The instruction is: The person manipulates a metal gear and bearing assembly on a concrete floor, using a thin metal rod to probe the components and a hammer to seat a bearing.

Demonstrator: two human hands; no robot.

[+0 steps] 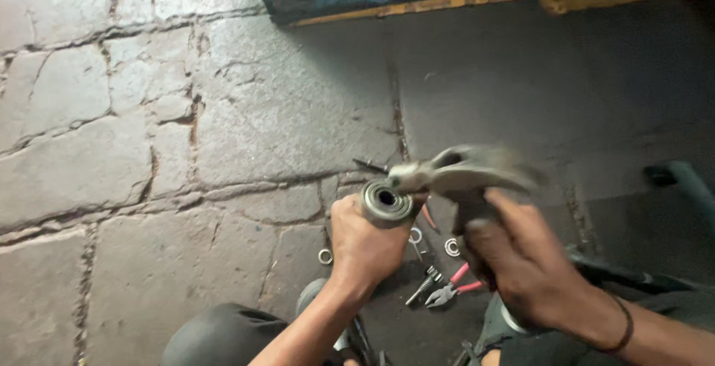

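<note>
The right hand (pixel 521 262) grips a hammer (pixel 462 176) — its head touches the round metal part (pixel 387 202) squeezed in the left hand (pixel 369 243).

pink-handled pliers (pixel 449 289), loose metal rings (pixel 452 247) — on cracked stone floor (pixel 149 150).

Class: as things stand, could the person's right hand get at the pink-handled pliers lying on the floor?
Probably not right away: the right hand is closed around a hammer, so it is occupied. The pink-handled pliers lie uncovered on the floor just beside it, with nothing blocking the way.
</note>
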